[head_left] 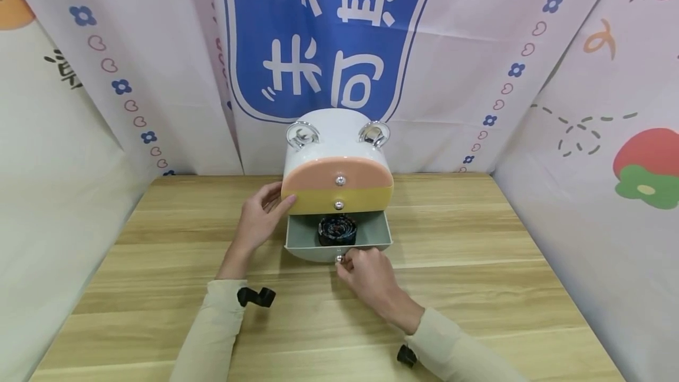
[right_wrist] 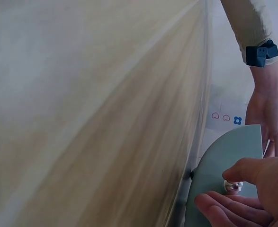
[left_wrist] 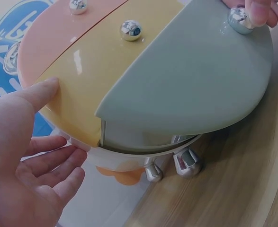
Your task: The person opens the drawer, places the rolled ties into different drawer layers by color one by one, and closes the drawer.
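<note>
A small drawer cabinet (head_left: 336,140) with a white body and silver ring-shaped ears stands on the table. Its lowest, grey-green drawer (head_left: 302,231) is pulled out; a dark, patterned coiled roll (head_left: 338,231) lies inside. My right hand (head_left: 371,273) pinches that drawer's round silver knob (right_wrist: 232,187) between thumb and fingers. At the cabinet's left edge, my left hand (head_left: 259,217) rests its thumb on the yellow drawer front (left_wrist: 79,94), with the other fingers along the white side. The orange-pink top drawer (head_left: 318,174) and the yellow one are closed.
The wood-grain table (head_left: 456,311) has printed cloth walls behind it and on both sides. The back cloth (head_left: 180,75) hangs right behind the cabinet. Short silver feet (left_wrist: 187,163) lift the cabinet off the tabletop. Black camera mounts (head_left: 256,296) sit at both wrists.
</note>
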Demonstrator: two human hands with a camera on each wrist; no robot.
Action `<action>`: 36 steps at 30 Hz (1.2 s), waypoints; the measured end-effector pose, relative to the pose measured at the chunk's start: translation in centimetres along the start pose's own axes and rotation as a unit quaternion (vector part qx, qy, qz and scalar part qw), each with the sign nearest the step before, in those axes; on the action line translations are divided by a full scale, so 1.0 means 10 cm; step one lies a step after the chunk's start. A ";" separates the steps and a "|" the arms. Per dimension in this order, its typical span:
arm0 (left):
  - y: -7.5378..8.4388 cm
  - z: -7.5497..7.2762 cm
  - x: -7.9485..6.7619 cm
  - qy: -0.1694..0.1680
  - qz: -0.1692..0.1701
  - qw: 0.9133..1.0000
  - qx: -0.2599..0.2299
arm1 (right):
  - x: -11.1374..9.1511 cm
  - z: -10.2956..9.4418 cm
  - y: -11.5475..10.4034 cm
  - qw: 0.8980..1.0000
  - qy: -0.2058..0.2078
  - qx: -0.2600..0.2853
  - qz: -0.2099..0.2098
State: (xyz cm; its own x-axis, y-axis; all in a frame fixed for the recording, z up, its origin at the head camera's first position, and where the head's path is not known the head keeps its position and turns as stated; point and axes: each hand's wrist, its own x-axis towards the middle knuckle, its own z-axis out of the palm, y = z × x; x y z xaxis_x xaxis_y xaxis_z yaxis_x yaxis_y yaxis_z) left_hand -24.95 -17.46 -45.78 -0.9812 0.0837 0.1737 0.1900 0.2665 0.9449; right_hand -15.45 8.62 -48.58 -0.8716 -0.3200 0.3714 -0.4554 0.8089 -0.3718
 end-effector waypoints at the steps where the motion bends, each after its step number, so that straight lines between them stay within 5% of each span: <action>1: 0.00 0.00 0.00 -0.001 -0.001 1.000 -0.001 | 0.01 0.01 0.00 1.000 0.003 -0.004 -0.001; 36: 0.02 0.01 -0.01 0.004 -0.003 1.000 0.011 | 0.29 0.14 0.15 0.998 0.045 -0.050 -0.008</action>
State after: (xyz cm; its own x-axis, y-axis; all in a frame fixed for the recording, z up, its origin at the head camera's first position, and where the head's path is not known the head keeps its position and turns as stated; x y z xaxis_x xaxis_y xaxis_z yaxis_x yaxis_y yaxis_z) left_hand -24.79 -17.34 -45.68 -0.9827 0.0740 0.1699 0.1841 0.2877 0.9399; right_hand -18.94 8.25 -49.22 -0.8420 -0.2913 0.4541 -0.4454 0.8503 -0.2804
